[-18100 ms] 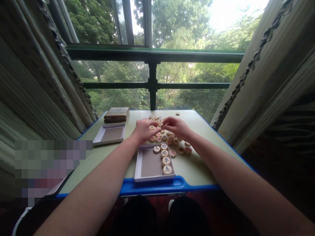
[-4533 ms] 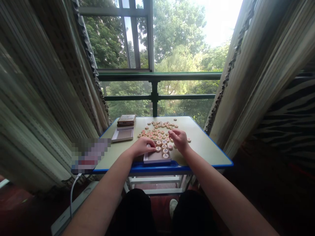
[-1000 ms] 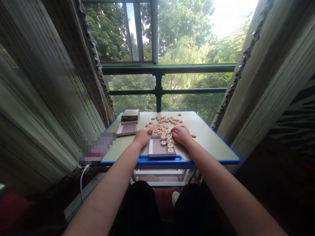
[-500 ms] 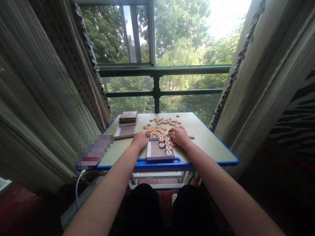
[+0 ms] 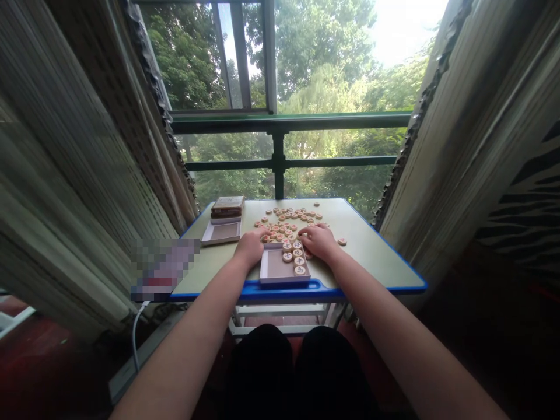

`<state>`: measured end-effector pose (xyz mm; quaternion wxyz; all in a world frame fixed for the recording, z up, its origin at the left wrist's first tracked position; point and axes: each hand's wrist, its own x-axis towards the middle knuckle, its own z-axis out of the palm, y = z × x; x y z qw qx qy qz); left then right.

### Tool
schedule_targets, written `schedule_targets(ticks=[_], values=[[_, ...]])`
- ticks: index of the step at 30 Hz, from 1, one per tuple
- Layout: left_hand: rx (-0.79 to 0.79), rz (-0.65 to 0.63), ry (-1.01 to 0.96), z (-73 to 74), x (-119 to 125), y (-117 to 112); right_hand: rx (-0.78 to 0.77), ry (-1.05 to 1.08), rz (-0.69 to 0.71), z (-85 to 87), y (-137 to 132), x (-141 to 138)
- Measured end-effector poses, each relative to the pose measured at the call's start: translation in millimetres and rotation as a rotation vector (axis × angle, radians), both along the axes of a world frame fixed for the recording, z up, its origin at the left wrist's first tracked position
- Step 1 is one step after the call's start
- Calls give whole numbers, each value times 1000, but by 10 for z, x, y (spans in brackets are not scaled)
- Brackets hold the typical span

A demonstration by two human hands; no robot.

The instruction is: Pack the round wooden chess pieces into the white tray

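Loose discs (image 5: 282,218) lie on the bench (image 5: 371,256) between the left hand (image 5: 251,247) and right hand (image 5: 321,241), beyond the shallow box (image 5: 275,267); whether fingers are apart or clamped, I cannot tell.

A green railing (image 5: 324,121) crosses the bright window (image 5: 324,64) at your twelve o'clock. Striped curtains (image 5: 87,146) hang at your ten and two.

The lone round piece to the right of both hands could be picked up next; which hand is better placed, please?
Probably the right hand: it is close to the lone piece, while the left hand is farther off, with the right hand in between.
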<state>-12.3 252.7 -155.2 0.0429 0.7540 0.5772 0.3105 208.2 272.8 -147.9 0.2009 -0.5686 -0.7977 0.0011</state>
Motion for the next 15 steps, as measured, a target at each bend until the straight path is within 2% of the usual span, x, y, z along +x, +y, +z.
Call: schedule_targets(ticks=[8, 15], values=[[4, -41, -5, 31, 44, -47, -27, -17, 53, -14, 21, -5], [17, -60, 10, 27, 39, -34, -18, 58, -22, -32, 95, -22]])
